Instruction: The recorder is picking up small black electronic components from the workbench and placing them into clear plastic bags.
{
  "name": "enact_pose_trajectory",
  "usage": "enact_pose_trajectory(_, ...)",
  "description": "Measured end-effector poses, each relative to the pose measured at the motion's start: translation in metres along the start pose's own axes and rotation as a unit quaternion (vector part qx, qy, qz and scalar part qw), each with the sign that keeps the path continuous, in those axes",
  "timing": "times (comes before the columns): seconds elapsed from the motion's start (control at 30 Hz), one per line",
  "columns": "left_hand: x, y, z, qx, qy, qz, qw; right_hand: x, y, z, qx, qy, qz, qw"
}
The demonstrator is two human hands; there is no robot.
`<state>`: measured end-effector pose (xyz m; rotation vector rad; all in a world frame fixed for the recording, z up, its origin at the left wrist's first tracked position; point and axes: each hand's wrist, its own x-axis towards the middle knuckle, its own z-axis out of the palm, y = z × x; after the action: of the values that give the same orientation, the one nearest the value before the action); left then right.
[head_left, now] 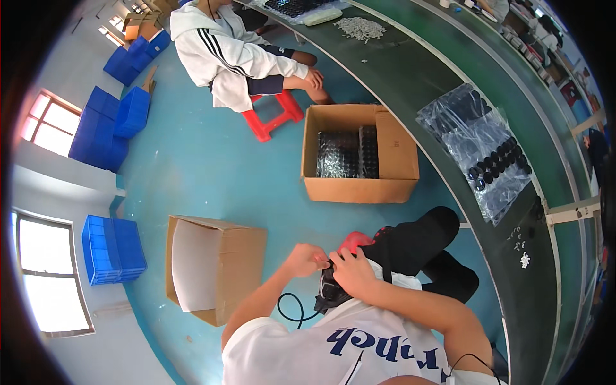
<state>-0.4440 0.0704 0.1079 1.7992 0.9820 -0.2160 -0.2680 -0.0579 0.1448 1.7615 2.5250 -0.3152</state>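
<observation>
At my lap lies a black waist pouch (330,289) with a black cable (292,319) looping out of it to the left. My left hand (307,260) is pinched closed at the pouch's upper left corner; what its fingertips grip is too small to make out. Curled over the pouch's top edge, my right hand (354,273) grips it, its fingers close to those of the left. Part of the pouch is hidden under the right hand. Just beyond the hands a red patch (357,242) shows beside my black trousers (410,247).
An open carton (359,190) with bubble-wrapped packs stands ahead; another carton (240,273) is at left. The curved green workbench (443,163) at right bears a plastic sheet with black round parts (497,163) and small white pieces (525,260). A person (218,54) sits on a red stool (273,119).
</observation>
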Motion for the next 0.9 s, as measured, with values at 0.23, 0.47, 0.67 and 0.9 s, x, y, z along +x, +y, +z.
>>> enact_pose_trajectory(0.23,0.003,-0.002,0.006,-0.021,-0.013,0.01,1.0,0.002,0.032,0.034,0.03,0.019,-0.027,0.999)
enact_pose_trajectory(0.47,-0.001,-0.015,0.013,-0.082,-0.037,-0.031,0.995,-0.01,0.027,0.006,0.107,-0.042,-0.013,0.993)
enact_pose_trajectory(0.67,0.002,-0.012,0.013,-0.037,-0.087,-0.021,0.995,-0.002,0.03,0.011,0.158,-0.07,-0.013,0.985)
enact_pose_trajectory(0.9,0.038,0.004,0.01,0.042,-0.197,0.014,0.979,-0.078,0.101,-0.053,0.342,0.323,0.115,0.875)
